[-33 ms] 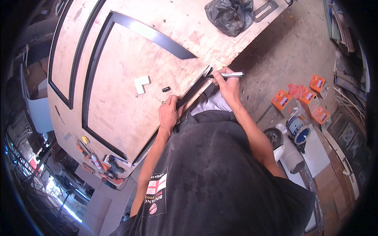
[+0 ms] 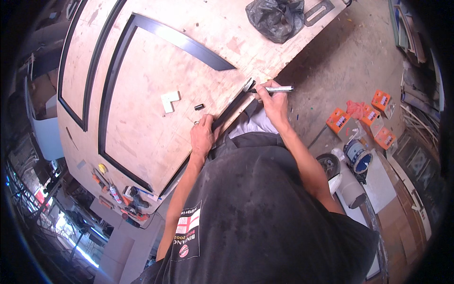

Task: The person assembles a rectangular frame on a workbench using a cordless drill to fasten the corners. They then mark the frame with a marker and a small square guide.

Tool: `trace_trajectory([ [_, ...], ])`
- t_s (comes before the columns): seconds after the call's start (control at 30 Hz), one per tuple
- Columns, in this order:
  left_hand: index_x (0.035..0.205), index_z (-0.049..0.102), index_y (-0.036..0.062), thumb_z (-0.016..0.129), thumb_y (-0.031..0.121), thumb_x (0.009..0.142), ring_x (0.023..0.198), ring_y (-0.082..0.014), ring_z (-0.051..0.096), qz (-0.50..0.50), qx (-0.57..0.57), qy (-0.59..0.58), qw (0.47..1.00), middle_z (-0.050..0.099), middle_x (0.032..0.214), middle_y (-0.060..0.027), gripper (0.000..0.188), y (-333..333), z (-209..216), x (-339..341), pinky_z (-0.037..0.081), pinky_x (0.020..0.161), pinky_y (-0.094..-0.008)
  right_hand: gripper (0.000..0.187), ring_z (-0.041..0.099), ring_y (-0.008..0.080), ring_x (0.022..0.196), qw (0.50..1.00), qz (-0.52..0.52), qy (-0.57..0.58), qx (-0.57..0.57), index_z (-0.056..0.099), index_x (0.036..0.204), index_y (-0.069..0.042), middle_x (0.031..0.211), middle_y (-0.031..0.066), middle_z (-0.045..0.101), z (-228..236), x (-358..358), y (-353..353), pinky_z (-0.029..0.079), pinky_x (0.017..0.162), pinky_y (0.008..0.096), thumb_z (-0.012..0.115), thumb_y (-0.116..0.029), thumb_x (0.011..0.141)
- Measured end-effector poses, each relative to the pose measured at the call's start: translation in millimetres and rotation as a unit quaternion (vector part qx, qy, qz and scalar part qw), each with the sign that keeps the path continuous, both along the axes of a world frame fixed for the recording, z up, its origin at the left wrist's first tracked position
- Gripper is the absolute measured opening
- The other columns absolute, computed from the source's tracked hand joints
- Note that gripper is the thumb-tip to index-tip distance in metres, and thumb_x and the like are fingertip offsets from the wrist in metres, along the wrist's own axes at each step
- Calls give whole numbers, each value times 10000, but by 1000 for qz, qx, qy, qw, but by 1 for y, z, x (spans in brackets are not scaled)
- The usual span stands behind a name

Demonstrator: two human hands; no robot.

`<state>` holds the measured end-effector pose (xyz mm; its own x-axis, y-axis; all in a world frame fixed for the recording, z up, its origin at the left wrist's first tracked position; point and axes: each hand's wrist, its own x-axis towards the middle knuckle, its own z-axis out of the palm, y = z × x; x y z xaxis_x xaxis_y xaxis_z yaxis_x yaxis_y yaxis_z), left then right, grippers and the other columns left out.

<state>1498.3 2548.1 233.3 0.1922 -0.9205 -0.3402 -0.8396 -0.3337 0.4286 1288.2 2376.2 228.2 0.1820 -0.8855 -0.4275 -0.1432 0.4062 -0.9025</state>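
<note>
A long black frame bar (image 2: 231, 110) lies along the near edge of the wooden worktable (image 2: 198, 87). My left hand (image 2: 203, 136) is closed on the bar, with its fingers curled at the side. My right hand (image 2: 273, 99) pinches a marker pen (image 2: 280, 89), its tip at the bar's far right end. Beside my left hand lie a short black cap (image 2: 199, 107) and a white L-shaped square piece (image 2: 169, 101). A black three-sided frame (image 2: 113, 75) rests flat on the table behind them.
A black plastic bag (image 2: 275, 19) and a slotted metal piece (image 2: 319, 13) sit at the table's far right. Several tools (image 2: 116, 194) crowd the left end. On the floor at right are orange boxes (image 2: 337, 119), a bucket (image 2: 358, 156) and a grey roll (image 2: 351, 188).
</note>
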Motion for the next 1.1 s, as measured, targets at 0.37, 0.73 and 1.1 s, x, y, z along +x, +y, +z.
trace_trajectory([
  [0.37,1079,573,88,800,236,857,890,-354,695,-4,-6,-4,1000,650,1003,-129,351,-5,-5,2,549,729,-467,210,638,89,676,1000,-9,0,-17,676,874,-9,719,42,694,-9,-1,-6,507,656,273,728,-200,945],
  [0.73,1076,577,85,795,254,868,895,-347,694,-1,-12,-1,1000,650,998,-124,345,-4,-7,2,546,731,-467,193,631,85,650,998,-44,19,-39,679,858,-12,715,33,696,-15,-2,-17,503,623,273,740,-176,941],
  [1.1,1074,598,95,794,254,871,883,-333,693,-6,-25,-6,1000,646,978,-114,324,-7,-3,1,549,713,-452,191,654,93,679,997,-30,49,-58,686,889,1,734,46,709,-24,-5,-19,507,629,276,732,-172,955],
])
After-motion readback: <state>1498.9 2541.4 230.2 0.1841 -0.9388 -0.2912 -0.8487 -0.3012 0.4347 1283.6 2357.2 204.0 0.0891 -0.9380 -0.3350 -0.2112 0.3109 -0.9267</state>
